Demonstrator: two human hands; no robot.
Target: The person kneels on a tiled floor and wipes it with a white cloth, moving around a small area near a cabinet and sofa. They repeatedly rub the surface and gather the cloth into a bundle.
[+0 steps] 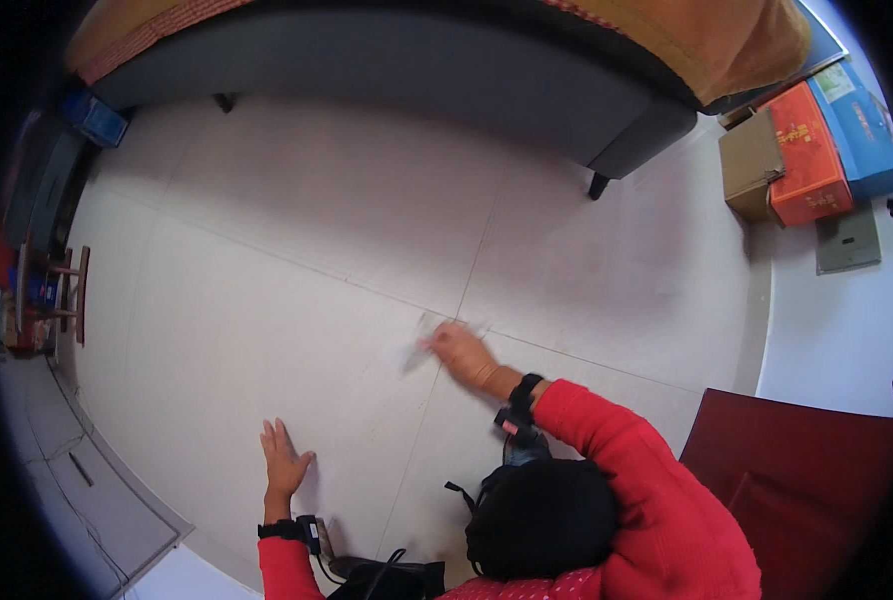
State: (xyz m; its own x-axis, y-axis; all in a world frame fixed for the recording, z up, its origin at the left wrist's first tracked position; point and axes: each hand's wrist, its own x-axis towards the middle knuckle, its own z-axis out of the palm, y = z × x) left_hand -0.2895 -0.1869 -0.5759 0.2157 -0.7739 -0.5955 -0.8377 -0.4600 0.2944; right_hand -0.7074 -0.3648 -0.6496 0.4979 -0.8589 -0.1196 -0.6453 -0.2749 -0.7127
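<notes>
My right hand [458, 352] is low over the pale tiled floor [266, 315], where the grout lines cross. Its fingers are closed on a thin whitish sheet [416, 356], blurred and partly hidden by the hand; whether it is tissue or plastic I cannot tell. To the lower left, my left hand [284, 461] is held over the floor with its fingers apart and nothing in it. Black straps with small devices circle both wrists. A round black cloth bag with a cord [540, 517] is in front of my body.
A grey sofa [386, 75] on short dark legs spans the far side. Cardboard [750, 165], orange [806, 157] and blue [859, 135] boxes are stacked at the right wall. Nearby is a dark red panel-like surface [791, 465]. A wooden stool [79, 296] stands far left.
</notes>
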